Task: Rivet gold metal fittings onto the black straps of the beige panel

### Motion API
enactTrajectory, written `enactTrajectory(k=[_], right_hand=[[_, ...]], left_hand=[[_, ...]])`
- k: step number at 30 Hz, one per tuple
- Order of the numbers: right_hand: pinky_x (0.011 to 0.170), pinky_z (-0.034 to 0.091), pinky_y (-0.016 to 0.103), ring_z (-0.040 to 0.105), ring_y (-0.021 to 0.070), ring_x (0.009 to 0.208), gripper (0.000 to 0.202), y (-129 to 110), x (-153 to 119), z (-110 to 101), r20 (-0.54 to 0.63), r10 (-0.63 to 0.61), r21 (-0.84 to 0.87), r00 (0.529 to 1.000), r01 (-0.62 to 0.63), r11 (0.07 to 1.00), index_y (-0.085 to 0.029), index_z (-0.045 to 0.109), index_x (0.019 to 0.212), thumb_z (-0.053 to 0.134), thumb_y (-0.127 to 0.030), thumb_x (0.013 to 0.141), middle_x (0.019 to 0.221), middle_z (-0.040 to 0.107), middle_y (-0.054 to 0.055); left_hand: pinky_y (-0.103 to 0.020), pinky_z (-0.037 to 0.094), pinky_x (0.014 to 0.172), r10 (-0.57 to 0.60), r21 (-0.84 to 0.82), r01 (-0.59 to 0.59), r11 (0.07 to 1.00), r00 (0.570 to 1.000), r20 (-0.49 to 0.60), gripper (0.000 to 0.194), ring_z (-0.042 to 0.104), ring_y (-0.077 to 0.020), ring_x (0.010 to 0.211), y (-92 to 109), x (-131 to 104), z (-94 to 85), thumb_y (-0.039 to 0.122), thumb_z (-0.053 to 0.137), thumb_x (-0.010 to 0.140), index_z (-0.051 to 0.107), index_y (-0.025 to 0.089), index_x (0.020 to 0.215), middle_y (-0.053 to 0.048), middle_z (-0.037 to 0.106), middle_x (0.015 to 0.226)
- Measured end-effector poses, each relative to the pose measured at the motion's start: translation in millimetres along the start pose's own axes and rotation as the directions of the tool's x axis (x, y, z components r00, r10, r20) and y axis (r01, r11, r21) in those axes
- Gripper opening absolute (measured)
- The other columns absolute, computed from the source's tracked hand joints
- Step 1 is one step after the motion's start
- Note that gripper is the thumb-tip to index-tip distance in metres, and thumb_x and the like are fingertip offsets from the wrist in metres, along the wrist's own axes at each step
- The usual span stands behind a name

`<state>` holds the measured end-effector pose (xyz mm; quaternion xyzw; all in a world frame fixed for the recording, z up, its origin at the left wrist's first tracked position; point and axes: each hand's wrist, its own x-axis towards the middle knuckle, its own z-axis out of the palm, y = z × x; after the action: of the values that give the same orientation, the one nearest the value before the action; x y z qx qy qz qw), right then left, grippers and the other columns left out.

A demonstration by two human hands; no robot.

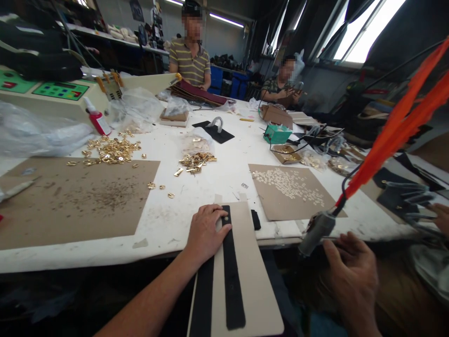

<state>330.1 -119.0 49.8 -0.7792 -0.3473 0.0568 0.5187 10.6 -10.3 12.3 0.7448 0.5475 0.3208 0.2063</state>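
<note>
My left hand (206, 230) lies over the upper end of a black strap (234, 285), its thumb and index fingertip on the strap beside a small round metal stud (226, 218). Under the strap is a long beige panel (257, 290) that juts out over the table's near edge, with a second black strip (203, 299) along its left side. My right hand (354, 271) is in the air at the right, thumb apart from its curled fingers. A grey tool (317, 232) hangs just left of it on an orange cord (396, 128).
Gold hardware (115, 149) and gold plates (197, 161) lie on the white table (182, 206). Small pale rings (286, 182) cover a brown sheet at the right. Two people (191, 56) are across the table; another person's hand (441, 217) is at the right edge.
</note>
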Motion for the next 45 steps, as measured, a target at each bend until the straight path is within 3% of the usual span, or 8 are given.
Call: enactTrajectory(k=[5,10,13,16,19,22,30,45], right_hand=[[0.096,0.048,0.051,0.066,0.038,0.103,0.078,16,20,21,0.279,0.187,-0.246,0.942,-0.118,0.962,-0.015,0.068,0.121,0.07,-0.075,0.071,0.106,0.073,0.016],[0.097,0.046,0.048,0.063,0.0357,0.105,0.062,11,19,31,0.329,0.162,-0.201,0.93,-0.099,0.975,-0.016,0.072,0.104,0.068,-0.07,0.074,0.103,0.072,0.013],[0.087,0.05,0.038,0.064,0.024,0.092,0.043,-21,12,38,0.37,0.083,0.166,0.925,-0.154,0.974,-0.019,0.07,0.103,0.073,-0.055,0.08,0.097,0.069,0.005],[0.072,0.052,0.03,0.06,0.0135,0.071,0.045,-74,6,60,0.444,-0.101,0.615,0.89,-0.22,0.757,-0.024,0.064,0.117,0.08,-0.036,0.076,0.087,0.062,-0.002],[0.054,0.046,0.025,0.051,0.0098,0.052,0.041,-121,-3,96,0.565,-0.246,0.711,0.788,-0.312,0.63,-0.022,0.064,0.112,0.081,-0.033,0.077,0.069,0.054,-0.005],[0.051,0.046,0.024,0.05,0.0094,0.048,0.032,-144,-18,135,0.611,-0.315,0.707,0.726,-0.321,0.631,-0.021,0.063,0.1,0.083,-0.034,0.078,0.059,0.05,-0.007],[0.05,0.049,0.026,0.056,0.013,0.049,0.032,-129,-43,192,0.625,-0.364,0.625,0.69,-0.164,0.763,-0.02,0.061,0.087,0.08,-0.045,0.082,0.059,0.058,-0.004],[0.053,0.045,0.026,0.053,0.0121,0.056,0.03,-121,-42,203,0.622,-0.404,0.614,0.671,-0.098,0.783,-0.019,0.061,0.082,0.076,-0.044,0.083,0.065,0.057,-0.001]], left_hand=[[-0.048,0.044,0.105,0.003,0.0,-0.003,1.0,1.0,-0.008,0.026,0.055,-0.0275,0.123,0,-1,0.1,0.025,0.08,0.082,0.074,0.026,0.107,-0.003,0.066,0.125],[-0.046,0.045,0.103,-0.023,-0.02,0.022,1.0,0.999,-0.024,0.026,0.056,-0.0266,0.123,-1,-4,0.7,0.025,0.081,0.08,0.073,0.027,0.105,-0.002,0.067,0.125],[-0.045,0.044,0.103,-0.032,-0.032,0.032,0.999,0.999,-0.017,0.026,0.056,-0.0252,0.123,-2,-5,1.4,0.026,0.081,0.081,0.073,0.028,0.106,-0.001,0.066,0.126],[-0.045,0.043,0.104,-0.041,-0.041,0.041,0.998,0.999,-0.013,0.027,0.054,-0.0252,0.124,-3,-4,2.3,0.027,0.08,0.082,0.073,0.028,0.108,-0.001,0.066,0.127],[-0.045,0.043,0.104,-0.051,-0.055,0.05,0.997,0.999,-0.015,0.027,0.054,-0.0257,0.124,-2,-3,2.5,0.026,0.08,0.081,0.073,0.028,0.108,-0.001,0.066,0.126],[-0.045,0.043,0.103,-0.052,-0.073,0.05,0.996,0.998,-0.023,0.029,0.054,-0.026,0.124,-2,-3,1.9,0.023,0.082,0.08,0.073,0.027,0.107,-0.002,0.066,0.125],[-0.046,0.043,0.103,-0.04,-0.093,0.039,0.995,0.999,-0.006,0.032,0.053,-0.0271,0.125,-4,-2,0.7,0.026,0.084,0.079,0.072,0.028,0.109,-0.002,0.066,0.127],[-0.047,0.044,0.102,-0.031,-0.084,0.033,0.996,0.999,0.025,0.03,0.053,-0.0292,0.126,-6,1,-0.2,0.029,0.08,0.084,0.071,0.027,0.112,-0.005,0.064,0.129]])
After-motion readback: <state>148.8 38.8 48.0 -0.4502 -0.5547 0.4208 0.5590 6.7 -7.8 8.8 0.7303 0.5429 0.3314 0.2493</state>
